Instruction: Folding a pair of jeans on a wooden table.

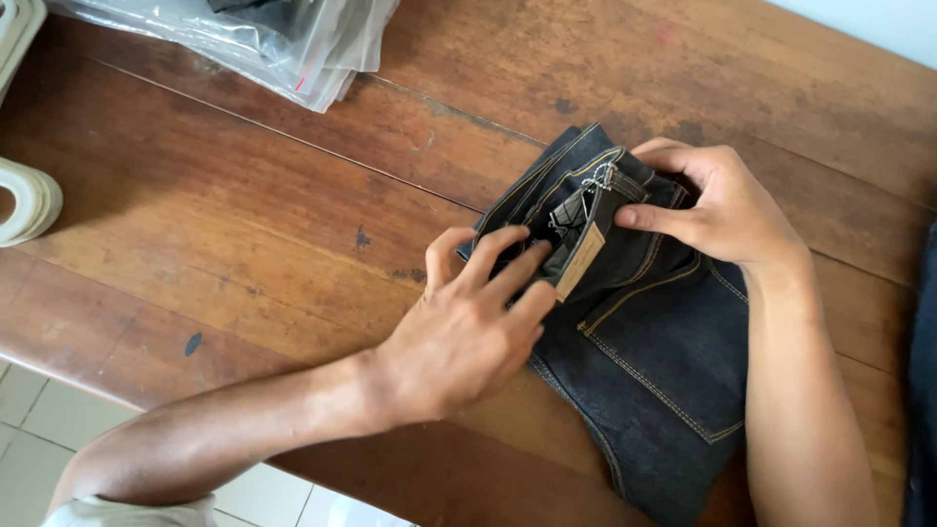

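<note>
Jeans (654, 371) of dark denim with tan stitching lie folded on a worn wooden desk (244, 215), seen from the head camera looking straight down, their waistband toward the far edge and the legs running back toward the near right corner, so the long axis slants from upper left to lower right. Both of the person's hands meet at the waistband end. The left hand (464, 332) comes in from the near left, palm down, its fingers (508, 256) spread and curled over the left edge of the band, pressing on the fold of cloth rather than closing around anything that can be seen. The right hand (727, 210) reaches in from the right and rests over the top corner of the waistband, its forefinger stretched flat and pointing left toward a tan card tag (580, 262) that hangs from a belt loop beside a small dark label (566, 213); whether thumb and fingers pinch the denim beneath cannot be told from this angle. The tag lies between the two hands, touching the tips of the left fingers and just beside the right forefinger, so the two are about equally near to it. At the far left of the desk, well apart from the jeans, sits a heap of clear plastic bags (293, 44), and pale rounded objects (29, 200) show at the left border. A strip of more dark cloth (922, 390) runs along the right edge.
</note>
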